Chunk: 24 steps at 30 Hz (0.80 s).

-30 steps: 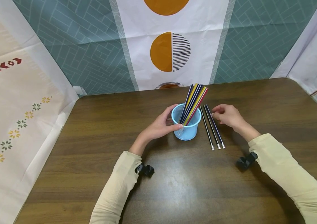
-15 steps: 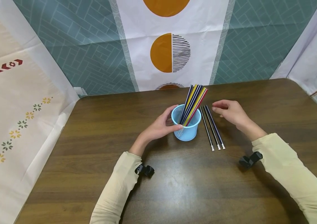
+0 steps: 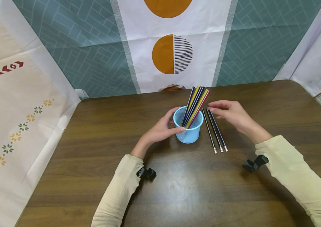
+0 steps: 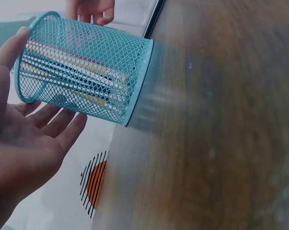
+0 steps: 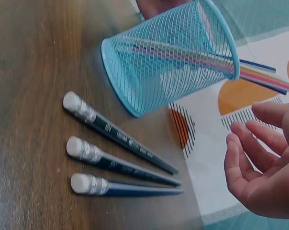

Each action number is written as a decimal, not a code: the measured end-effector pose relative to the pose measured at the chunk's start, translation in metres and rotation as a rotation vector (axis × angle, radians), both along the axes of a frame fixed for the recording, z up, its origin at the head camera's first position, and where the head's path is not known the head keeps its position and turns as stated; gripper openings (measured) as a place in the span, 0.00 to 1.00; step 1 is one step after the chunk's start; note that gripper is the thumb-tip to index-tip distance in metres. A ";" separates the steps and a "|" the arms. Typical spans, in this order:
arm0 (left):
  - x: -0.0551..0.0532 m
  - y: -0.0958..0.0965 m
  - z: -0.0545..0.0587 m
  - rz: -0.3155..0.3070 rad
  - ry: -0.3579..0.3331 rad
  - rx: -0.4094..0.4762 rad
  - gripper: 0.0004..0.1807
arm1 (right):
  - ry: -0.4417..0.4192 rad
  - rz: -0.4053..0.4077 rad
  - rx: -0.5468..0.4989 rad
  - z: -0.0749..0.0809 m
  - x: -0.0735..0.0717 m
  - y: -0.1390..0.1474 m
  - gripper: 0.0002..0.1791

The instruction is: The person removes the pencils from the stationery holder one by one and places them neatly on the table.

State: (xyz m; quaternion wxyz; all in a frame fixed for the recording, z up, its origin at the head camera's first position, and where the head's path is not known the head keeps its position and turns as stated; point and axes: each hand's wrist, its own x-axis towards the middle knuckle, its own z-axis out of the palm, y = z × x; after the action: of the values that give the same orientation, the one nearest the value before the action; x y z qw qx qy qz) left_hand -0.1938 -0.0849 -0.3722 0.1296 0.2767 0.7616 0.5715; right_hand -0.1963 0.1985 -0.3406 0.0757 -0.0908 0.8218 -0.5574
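Observation:
A light blue mesh pencil cup (image 3: pixel 189 135) stands upright on the table, held at its side by my left hand (image 3: pixel 160 127). The thumb lies along the near rim and the fingers reach round the far side. Several striped and coloured pencils (image 3: pixel 195 105) lean inside the cup. To its right, three dark pencils (image 3: pixel 214 132) with white erasers lie side by side, erasers toward me. My right hand (image 3: pixel 232 115) hovers by their far ends, fingers loosely bent, holding nothing. In the right wrist view, a gap shows between the fingers (image 5: pixel 252 148) and the pencils.
The brown wooden table (image 3: pixel 160 195) reaches back to a patterned cloth (image 3: pixel 92 56) hanging behind it. Another printed cloth (image 3: pixel 4 126) hangs on the left side. Black wrist cameras sit on both sleeves.
My right hand has risen away from the side of the dark pencils, then shifted left to above their far ends. The left hand, cup and pencils keep their places.

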 end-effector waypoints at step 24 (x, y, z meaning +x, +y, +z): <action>0.000 0.000 0.000 -0.002 0.000 0.000 0.41 | -0.003 0.017 -0.125 0.007 0.001 -0.028 0.20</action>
State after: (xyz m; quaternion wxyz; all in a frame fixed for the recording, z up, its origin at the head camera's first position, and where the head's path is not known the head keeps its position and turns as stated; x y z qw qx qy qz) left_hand -0.1934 -0.0847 -0.3721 0.1304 0.2775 0.7611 0.5715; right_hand -0.1948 0.1706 -0.3338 0.0761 -0.1016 0.7845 -0.6070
